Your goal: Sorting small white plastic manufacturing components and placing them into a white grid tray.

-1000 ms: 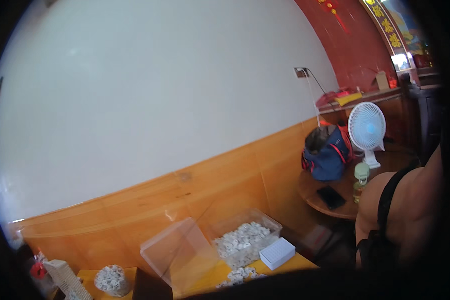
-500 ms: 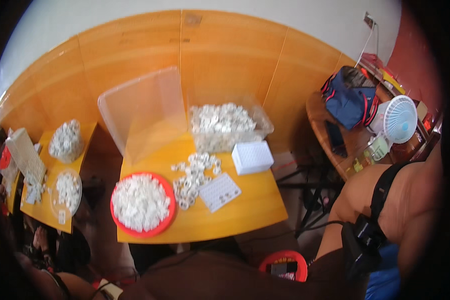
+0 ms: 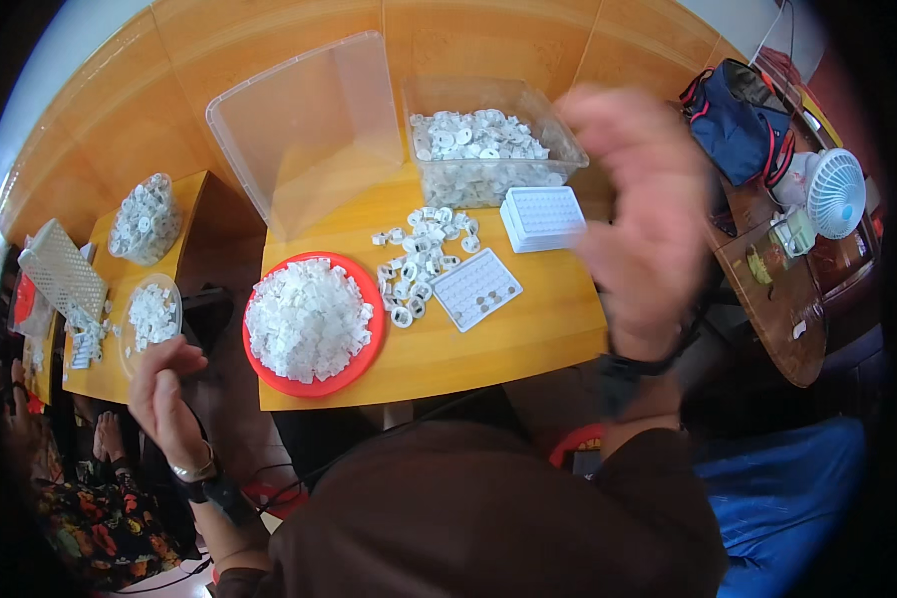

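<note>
My left hand (image 3: 169, 399) is held up left of the table's near corner, its fingers curved and apart with nothing in them. My right hand (image 3: 638, 209), blurred, is raised over the table's right side; its thumb and fingers are apart around a gap. Nearest to it are a stack of white gridded trays (image 3: 545, 219) and a clear bin (image 3: 498, 186) of white round parts. A single gridded tray (image 3: 473, 282) holds a few small dark discs. Beside it lie loose white rings (image 3: 414, 269). White small pieces (image 3: 309, 317) are heaped on a red round tray (image 3: 314, 390).
A clear plastic lid or box (image 3: 309, 130) leans upright at the back left of the yellow table (image 3: 528, 349). Another table on the left bears a tub of parts (image 3: 145, 219); a person sits there. At right, a brown table holds a blue bag (image 3: 733, 120) and a fan (image 3: 835, 194).
My left hand has come into view at the left. My right arm has swung from the right edge inward, its hand now over the table. The view has tilted lower.
</note>
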{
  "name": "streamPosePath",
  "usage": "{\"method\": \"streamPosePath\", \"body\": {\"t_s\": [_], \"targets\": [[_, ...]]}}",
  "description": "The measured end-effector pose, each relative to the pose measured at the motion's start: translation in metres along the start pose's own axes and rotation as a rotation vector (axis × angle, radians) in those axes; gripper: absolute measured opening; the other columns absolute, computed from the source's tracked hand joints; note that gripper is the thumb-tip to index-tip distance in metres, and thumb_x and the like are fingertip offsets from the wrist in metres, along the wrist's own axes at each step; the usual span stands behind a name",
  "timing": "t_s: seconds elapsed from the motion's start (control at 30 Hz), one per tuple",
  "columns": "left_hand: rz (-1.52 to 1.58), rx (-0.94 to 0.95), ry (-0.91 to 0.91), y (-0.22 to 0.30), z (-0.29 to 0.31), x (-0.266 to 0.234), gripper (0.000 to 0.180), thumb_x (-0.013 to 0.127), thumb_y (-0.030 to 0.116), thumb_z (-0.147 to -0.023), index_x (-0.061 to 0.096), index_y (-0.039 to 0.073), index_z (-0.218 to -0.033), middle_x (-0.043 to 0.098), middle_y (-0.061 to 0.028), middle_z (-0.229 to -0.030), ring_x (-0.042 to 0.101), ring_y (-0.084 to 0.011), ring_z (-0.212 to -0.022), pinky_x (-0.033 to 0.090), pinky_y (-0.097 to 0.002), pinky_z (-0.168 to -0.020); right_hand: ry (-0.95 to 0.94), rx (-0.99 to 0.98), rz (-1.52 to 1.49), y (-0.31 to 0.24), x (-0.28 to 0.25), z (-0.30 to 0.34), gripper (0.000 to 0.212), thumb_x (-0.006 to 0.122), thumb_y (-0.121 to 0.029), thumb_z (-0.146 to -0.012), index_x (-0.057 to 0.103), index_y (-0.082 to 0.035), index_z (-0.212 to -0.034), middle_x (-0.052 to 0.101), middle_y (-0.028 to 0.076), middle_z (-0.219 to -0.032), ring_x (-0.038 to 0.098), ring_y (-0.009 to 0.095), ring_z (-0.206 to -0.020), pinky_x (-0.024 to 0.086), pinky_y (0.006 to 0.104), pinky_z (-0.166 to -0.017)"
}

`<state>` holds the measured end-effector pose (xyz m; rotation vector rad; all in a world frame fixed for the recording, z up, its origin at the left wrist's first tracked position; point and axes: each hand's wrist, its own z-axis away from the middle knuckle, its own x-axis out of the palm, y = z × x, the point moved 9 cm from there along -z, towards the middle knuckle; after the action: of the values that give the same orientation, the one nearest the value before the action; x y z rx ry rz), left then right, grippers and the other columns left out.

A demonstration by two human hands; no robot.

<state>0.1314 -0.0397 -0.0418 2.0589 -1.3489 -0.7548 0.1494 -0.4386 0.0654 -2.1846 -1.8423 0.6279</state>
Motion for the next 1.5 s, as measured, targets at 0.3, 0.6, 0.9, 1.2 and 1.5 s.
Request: {"method": "streamPosePath", "body": {"t_s": [0.3,0.6,0.9,1.2,1.5], "targets": [[-0.425,-0.192,-0.085,-0.1,0.006,-0.034,0.017,0.051,0.005,-0.092,0.063,-0.003,-0.102,0.06,-0.0046,-0.079,0.053,-0.0103,-0.072,0.041,-0.0234,-0.063,-0.366,0.775,0.386,0.222,0.047,0.178,0.031,0.07,-0.024,-0.079,0.066,-0.002,-0.1,0.068,0.016,-0.094,0.062,0.035,-0.091,0.048,0.0412,-0.08],[-1.102,0.319,-0.253,-0.099,-0.053,-0.029,0.015,0.056,0.003,-0.084,0.062,0.0,-0.098,0.06,-0.0178,-0.084,0.059,-0.0367,-0.077,0.047,-0.0409,-0.067,-0.604,0.718,0.642,0.255,0.088,0.181,0.029,0.071,-0.025,-0.076,0.068,-0.004,-0.096,0.067,0.016,-0.093,0.06,0.034,-0.094,0.045,0.045,-0.083],[-0.567,0.07,-0.347,-0.089,0.007,0.044,0.011,0.058,-0.001,-0.082,0.063,-0.002,-0.092,0.058,-0.0128,-0.074,0.057,-0.0233,-0.061,0.046,-0.0313,-0.057,-0.398,0.635,0.618,0.234,0.083,0.166,0.033,0.072,-0.011,-0.071,0.064,-0.002,-0.102,0.065,0.015,-0.1,0.06,0.034,-0.095,0.048,0.0414,-0.082],[0.682,-0.894,-0.431,-0.087,0.075,0.158,0.042,0.051,0.03,-0.093,0.051,0.001,-0.124,0.064,-0.0121,-0.102,0.063,-0.0191,-0.086,0.05,-0.028,-0.074,-0.327,0.274,0.301,0.083,0.119,0.108,0.045,0.074,-0.006,-0.07,0.059,-0.005,-0.113,0.061,0.013,-0.104,0.057,0.031,-0.097,0.047,0.0395,-0.083],[1.184,-1.054,-0.446,-0.092,0.119,0.205,0.044,0.044,0.031,-0.098,0.045,-0.002,-0.128,0.061,-0.009,-0.103,0.063,-0.0185,-0.085,0.051,-0.0305,-0.074,-0.472,0.294,0.118,0.069,0.159,0.131,0.051,0.074,-0.002,-0.067,0.059,-0.005,-0.116,0.062,0.01,-0.101,0.059,0.03,-0.094,0.049,0.0385,-0.08]]}}
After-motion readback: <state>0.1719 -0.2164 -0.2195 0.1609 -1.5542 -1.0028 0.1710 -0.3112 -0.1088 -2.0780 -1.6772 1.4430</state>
